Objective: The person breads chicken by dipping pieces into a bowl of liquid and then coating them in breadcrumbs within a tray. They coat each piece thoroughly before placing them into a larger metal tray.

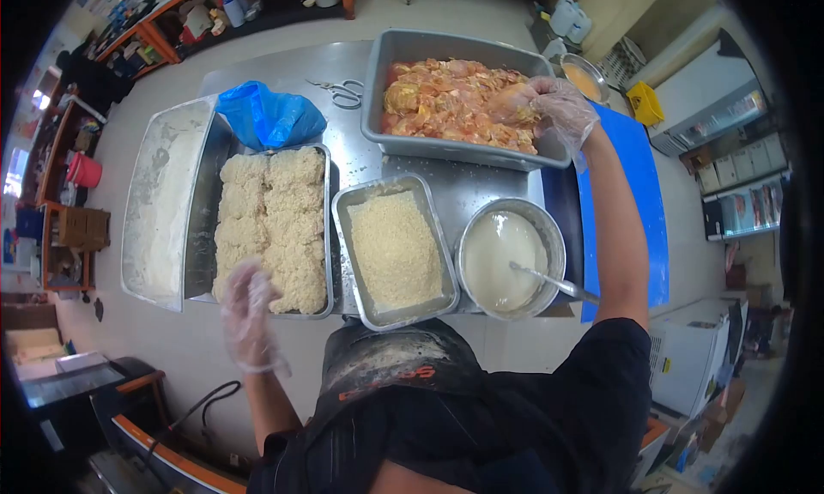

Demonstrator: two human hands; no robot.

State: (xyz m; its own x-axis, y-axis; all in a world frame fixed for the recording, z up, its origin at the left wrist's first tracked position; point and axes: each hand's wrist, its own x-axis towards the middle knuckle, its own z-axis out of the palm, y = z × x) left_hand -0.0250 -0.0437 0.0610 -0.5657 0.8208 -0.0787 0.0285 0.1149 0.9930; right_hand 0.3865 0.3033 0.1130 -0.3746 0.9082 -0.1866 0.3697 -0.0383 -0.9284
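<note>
My right hand (554, 109), in a clear plastic glove, reaches into a grey tub (468, 149) of raw marinated chicken pieces (446, 99). Its fingers are curled round a piece of chicken near the tub's right end. My left hand (248, 318), also gloved, hovers at the near edge of a metal tray (329, 236) packed with crumb-coated pieces (270, 211). It is empty, fingers loosely extended. Between the hands stand a smaller metal tray (343, 275) of pale breadcrumbs (396, 245) and a metal bowl (560, 254) of white batter (502, 254), with a metal spoon (554, 281) leaning in it.
On the steel table (257, 63) lie scissors (343, 93) and a blue plastic bag (268, 116). A long metal pan (154, 211) dusted with flour stands at the left. A blue board (631, 211) lies at the right, near a bowl of orange liquid (584, 82).
</note>
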